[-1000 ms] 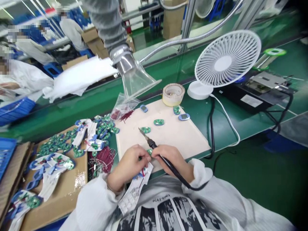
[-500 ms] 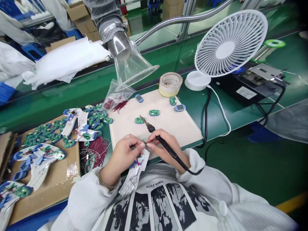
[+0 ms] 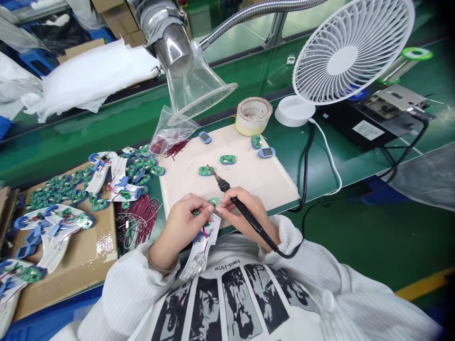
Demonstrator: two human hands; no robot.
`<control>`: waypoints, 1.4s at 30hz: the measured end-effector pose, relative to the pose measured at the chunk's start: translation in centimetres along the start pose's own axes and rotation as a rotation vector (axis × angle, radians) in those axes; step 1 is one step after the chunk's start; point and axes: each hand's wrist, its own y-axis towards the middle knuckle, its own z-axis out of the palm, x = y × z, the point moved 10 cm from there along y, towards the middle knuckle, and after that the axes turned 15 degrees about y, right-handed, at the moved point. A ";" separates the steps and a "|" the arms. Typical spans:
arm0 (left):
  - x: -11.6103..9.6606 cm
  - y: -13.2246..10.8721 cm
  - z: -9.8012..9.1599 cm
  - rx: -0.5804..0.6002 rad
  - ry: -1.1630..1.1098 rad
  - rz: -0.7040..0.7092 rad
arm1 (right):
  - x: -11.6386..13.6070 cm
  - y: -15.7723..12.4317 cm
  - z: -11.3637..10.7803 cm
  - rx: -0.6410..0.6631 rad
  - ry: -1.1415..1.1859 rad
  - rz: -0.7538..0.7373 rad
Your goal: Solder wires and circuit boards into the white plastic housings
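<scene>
My left hand (image 3: 186, 222) pinches the upper end of a white plastic housing (image 3: 201, 248) with red wires and a green circuit board (image 3: 213, 201) at its top. Fingertips of my right hand (image 3: 245, 213) meet the board's right side, and the same hand holds a black soldering iron (image 3: 249, 218), its tip pointing up and away over the mat. Beyond the hands, one green board (image 3: 205, 171) lies near the iron tip and another (image 3: 228, 159) a little farther right on the beige mat (image 3: 181, 184).
At left, a cardboard sheet (image 3: 103, 265) bears many green boards and white housings, beside dark red wires (image 3: 145, 220). A clear extraction funnel (image 3: 202, 94) hangs above the mat. Behind stand a tape roll (image 3: 253, 116) and a white fan (image 3: 341, 59). The iron's cord loops at right.
The view has shifted slightly, so the bench items appear higher. Both hands keep their grips at nearly the same place; more of the green board shows between the fingertips.
</scene>
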 end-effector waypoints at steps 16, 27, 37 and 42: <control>-0.2 0.7 0.3 -0.003 0.300 0.041 | -0.1 -0.3 -1.4 0.036 -0.204 -0.050; -1.1 2.0 1.7 0.046 0.353 0.199 | 0.4 0.4 -2.1 0.233 -0.326 -0.111; -1.8 2.0 1.4 0.007 0.287 0.316 | -1.4 0.0 1.1 0.283 -0.395 -0.085; -1.3 1.3 0.9 0.039 0.327 0.315 | -1.3 -0.4 1.8 0.346 -0.495 -0.181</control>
